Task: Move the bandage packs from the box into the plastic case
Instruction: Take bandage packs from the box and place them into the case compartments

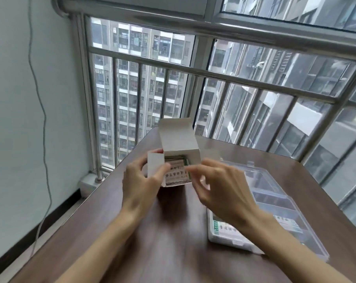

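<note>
Steadying the box (pixel 174 144) on the surface (pixel 173 231), left hand (pixel 140 184) grips its side flap; right hand (pixel 220 188) pinches the packs (pixel 177 174) at its mouth; a loose pinch could spill them short of the case (pixel 275 201).

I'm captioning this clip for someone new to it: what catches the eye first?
At the table's middle, the left hand grips an open white box while the right hand reaches for the bandage packs inside. Right of them lies a clear plastic case; a steel railing stands behind.
</note>
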Demonstrator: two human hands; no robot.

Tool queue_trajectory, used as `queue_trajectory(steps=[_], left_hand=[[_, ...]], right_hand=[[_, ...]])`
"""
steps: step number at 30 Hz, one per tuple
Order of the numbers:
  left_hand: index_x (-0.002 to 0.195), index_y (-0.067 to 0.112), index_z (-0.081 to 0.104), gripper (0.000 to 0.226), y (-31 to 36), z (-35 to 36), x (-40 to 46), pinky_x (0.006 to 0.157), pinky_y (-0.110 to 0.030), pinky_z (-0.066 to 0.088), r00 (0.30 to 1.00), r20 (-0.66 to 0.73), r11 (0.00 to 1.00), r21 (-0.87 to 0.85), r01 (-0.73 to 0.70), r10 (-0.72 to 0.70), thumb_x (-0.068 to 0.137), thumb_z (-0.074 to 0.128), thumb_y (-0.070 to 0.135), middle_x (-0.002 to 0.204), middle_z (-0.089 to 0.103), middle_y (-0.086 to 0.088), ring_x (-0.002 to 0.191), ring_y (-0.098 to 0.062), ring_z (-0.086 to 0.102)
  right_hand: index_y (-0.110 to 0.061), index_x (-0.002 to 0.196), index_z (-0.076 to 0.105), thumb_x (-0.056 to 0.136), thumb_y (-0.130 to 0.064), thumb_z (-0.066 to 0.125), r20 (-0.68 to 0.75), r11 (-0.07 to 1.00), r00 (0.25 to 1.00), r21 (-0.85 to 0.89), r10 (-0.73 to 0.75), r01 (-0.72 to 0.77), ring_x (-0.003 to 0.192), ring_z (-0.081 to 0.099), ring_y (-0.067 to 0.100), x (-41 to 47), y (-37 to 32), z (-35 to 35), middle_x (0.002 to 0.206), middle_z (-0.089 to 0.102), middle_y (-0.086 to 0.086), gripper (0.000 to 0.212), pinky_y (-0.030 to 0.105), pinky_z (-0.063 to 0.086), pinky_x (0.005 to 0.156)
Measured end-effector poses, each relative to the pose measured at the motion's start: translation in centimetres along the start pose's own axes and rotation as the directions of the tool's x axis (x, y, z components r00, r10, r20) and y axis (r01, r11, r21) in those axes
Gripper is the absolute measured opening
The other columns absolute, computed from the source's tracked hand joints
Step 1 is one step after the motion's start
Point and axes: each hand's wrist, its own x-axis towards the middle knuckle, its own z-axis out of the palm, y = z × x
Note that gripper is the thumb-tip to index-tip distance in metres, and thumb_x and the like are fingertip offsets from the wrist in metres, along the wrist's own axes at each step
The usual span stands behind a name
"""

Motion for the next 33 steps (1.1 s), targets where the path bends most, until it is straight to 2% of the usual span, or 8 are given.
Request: queue_trajectory(steps=[5,9,16,20,22,24,28,33], left_hand=[[0.089,0.049,0.064,0.028,-0.1,0.2,-0.5,0.077,-0.036,0.057,0.996,-0.031,0.991,0.105,-0.083,0.087,0.068,0.067,0.031,0.096,0.073,0.01,0.089,-0.008,0.068],[0.088,0.049,0.063,0.029,-0.5,0.1,-0.4,0.077,-0.039,0.058,0.992,-0.05,0.987,0.11,-0.114,0.12,0.069,0.066,0.028,0.093,0.073,0.007,0.086,-0.01,0.069],[0.084,0.047,0.07,0.023,-0.5,-0.3,0.3,0.074,-0.033,0.056,0.994,-0.103,1.0,0.003,-0.026,0.026,0.062,0.065,0.042,0.083,0.073,0.014,0.079,-0.006,0.069],[0.08,0.028,0.076,0.019,0.4,-0.8,0.8,0.054,-0.023,0.051,0.986,-0.133,0.982,-0.172,0.077,-0.101,0.073,0.062,0.039,0.069,0.069,0.004,0.064,-0.013,0.062],[0.08,0.017,0.073,0.02,1.0,-1.0,1.0,0.048,-0.013,0.045,0.979,-0.113,0.952,-0.276,0.134,-0.171,0.089,0.058,0.027,0.063,0.066,0.003,0.057,-0.005,0.06],[0.082,0.016,0.069,0.029,1.3,-1.1,1.1,0.05,-0.01,0.045,0.98,-0.066,0.936,-0.313,0.161,-0.19,0.098,0.046,0.025,0.061,0.067,0.008,0.057,0.0,0.061],[0.1,0.025,0.066,0.025,1.1,-1.4,1.7,0.078,-0.01,0.045,0.986,-0.049,0.957,-0.254,0.142,-0.159,0.098,0.045,0.037,0.092,0.071,0.015,0.083,0.013,0.061],[0.119,0.027,0.052,0.045,1.3,-1.2,1.1,0.09,-0.017,0.04,0.958,-0.268,0.993,0.072,-0.091,0.107,0.082,0.057,0.052,0.118,0.055,0.009,0.107,-0.001,0.051]], right_hand=[[-0.017,0.093,0.056,0.086,-0.011,0.053,0.464,0.955,0.884,-0.285,0.061,0.084,0.09,0.061,0.027,3.7,-0.5,0.2,0.102,0.064,0.002,0.01,0.031,0.031,0.055],[-0.017,0.074,0.036,0.084,-0.009,0.054,0.578,0.927,0.812,-0.343,0.082,0.151,0.079,0.055,0.03,4.7,-0.8,0.8,0.088,0.057,0.007,0.022,0.028,0.016,0.044],[-0.024,0.106,0.062,0.093,-0.032,0.046,0.448,0.97,0.894,-0.206,-0.027,0.133,0.087,0.06,0.029,3.7,-0.2,1.3,0.098,0.066,0.003,0.021,0.033,0.027,0.051],[-0.026,0.102,0.07,0.091,-0.023,0.055,0.104,0.996,0.99,0.017,-0.094,0.092,0.076,0.066,0.025,2.6,0.0,1.0,0.089,0.072,-0.005,0.019,0.034,0.047,0.055],[-0.024,0.1,0.072,0.089,-0.019,0.06,-0.048,0.977,0.998,0.209,0.045,-0.034,0.063,0.062,0.016,2.1,0.1,0.5,0.08,0.071,-0.008,0.017,0.031,0.049,0.052],[-0.02,0.104,0.072,0.09,-0.015,0.062,0.064,0.809,0.961,0.526,0.269,-0.262,0.059,0.055,0.006,1.8,0.0,-0.1,0.078,0.07,-0.009,0.018,0.024,0.047,0.054],[-0.016,0.1,0.07,0.088,-0.013,0.062,0.515,0.088,0.739,0.793,0.434,-0.603,0.053,0.043,0.003,0.9,0.0,-1.3,0.077,0.066,-0.001,0.015,0.013,0.035,0.047],[-0.017,0.102,0.067,0.087,-0.013,0.061,0.655,-0.116,0.632,0.727,0.414,-0.677,0.057,0.045,0.003,-1.2,1.1,-2.0,0.073,0.066,-0.007,0.016,0.011,0.042,0.049]])
